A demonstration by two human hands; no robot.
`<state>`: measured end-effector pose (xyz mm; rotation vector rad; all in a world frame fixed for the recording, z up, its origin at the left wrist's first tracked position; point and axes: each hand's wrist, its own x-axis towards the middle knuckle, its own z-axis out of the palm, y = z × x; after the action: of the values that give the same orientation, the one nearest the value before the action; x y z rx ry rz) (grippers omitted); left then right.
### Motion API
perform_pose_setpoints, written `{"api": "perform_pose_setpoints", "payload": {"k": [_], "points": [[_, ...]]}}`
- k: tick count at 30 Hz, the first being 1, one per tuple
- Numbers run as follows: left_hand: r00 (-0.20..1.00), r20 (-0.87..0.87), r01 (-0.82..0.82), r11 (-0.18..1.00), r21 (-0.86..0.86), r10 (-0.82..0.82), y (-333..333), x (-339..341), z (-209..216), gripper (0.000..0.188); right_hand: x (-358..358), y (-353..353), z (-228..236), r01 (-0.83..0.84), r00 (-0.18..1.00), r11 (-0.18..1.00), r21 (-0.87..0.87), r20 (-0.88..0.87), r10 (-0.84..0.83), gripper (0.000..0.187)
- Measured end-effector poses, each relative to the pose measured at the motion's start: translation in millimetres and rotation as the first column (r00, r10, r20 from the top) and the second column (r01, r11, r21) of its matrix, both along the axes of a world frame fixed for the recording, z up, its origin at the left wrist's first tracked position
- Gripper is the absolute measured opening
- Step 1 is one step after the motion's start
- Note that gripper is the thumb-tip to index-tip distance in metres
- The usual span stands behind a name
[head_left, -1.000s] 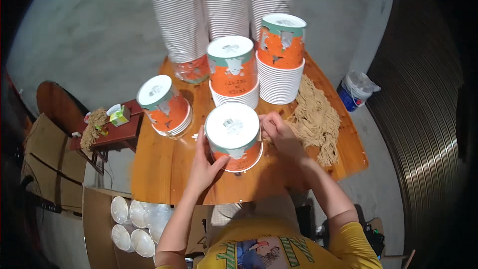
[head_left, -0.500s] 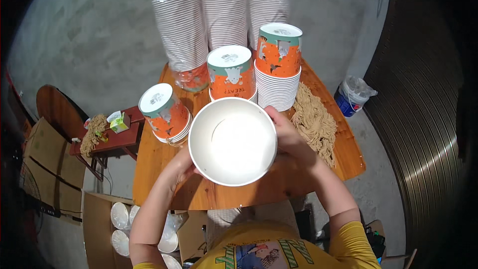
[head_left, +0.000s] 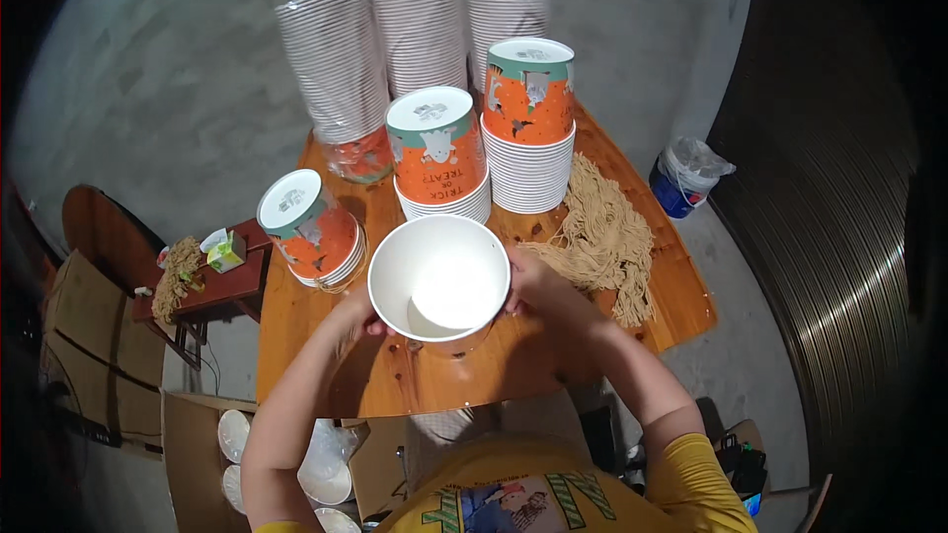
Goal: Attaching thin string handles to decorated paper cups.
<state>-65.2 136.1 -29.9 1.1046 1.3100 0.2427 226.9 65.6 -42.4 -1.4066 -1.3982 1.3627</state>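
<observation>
A paper bucket [head_left: 393, 281], white inside, is held between my hands above the near part of the wooden table [head_left: 395, 390]. Its open mouth faces up toward me, and its outside is mostly hidden. My left hand [head_left: 357, 318] grips its left side, with the fingers partly behind the wall. On the opposite side, my right hand [head_left: 531, 281] holds the wall close to the rim. Just beyond are three upside-down stacks of orange and green paper buckets: a short left stack [head_left: 318, 235], a middle stack [head_left: 439, 153] and a taller right stack [head_left: 530, 109].
Plastic-wrapped bucket stacks [head_left: 420, 25] stand at the table's back. A heap of tan cord [head_left: 607, 242] lies on the right. Left of the table is a red bench [head_left: 252, 257] with a tissue box [head_left: 226, 251]; a blue pail [head_left: 681, 183] stands at right. An open carton [head_left: 193, 444] holds white buckets.
The held bucket has moved down and away from me, toward the table, and its mouth is tilted differently. Both hands have stayed on it. The whole view has shifted slightly.
</observation>
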Motion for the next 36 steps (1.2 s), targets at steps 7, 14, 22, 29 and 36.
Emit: {"api": "perform_pose_setpoints", "payload": {"k": [7,14,22,29,36], "points": [[0.994,0.099,-0.06,0.989,0.135,0.047,35.3,8.1,-17.1,0.047,-4.5,-36.5,-19.6,-0.053,0.998,0.992,0.111,0.046,0.048,0.018],[0.985,0.172,-0.026,0.988,0.153,-0.001,36.9,17.2,21.3,0.057,-19.0,-78.5,-9.1,-0.05,0.998,0.996,0.072,0.037,0.048,0.017],[0.979,0.197,-0.195,-0.036,0.98,0.049,-138.2,2.1,40.2,0.037,-24.4,-135.0,30.9,-0.157,0.987,0.947,0.281,0.081,0.14,0.016],[0.965,0.178,0.079,0.861,0.502,-0.192,-224.8,21.4,53.6,0.025,-63.4,-148.0,61.1,-0.286,0.951,0.826,0.486,0.037,0.307,0.018],[0.862,-0.083,0.496,0.799,0.341,-0.499,-193.9,-8.9,44.1,0.03,-35.8,-158.8,53.0,-0.278,0.959,0.924,0.264,0.126,0.252,0.01]]}}
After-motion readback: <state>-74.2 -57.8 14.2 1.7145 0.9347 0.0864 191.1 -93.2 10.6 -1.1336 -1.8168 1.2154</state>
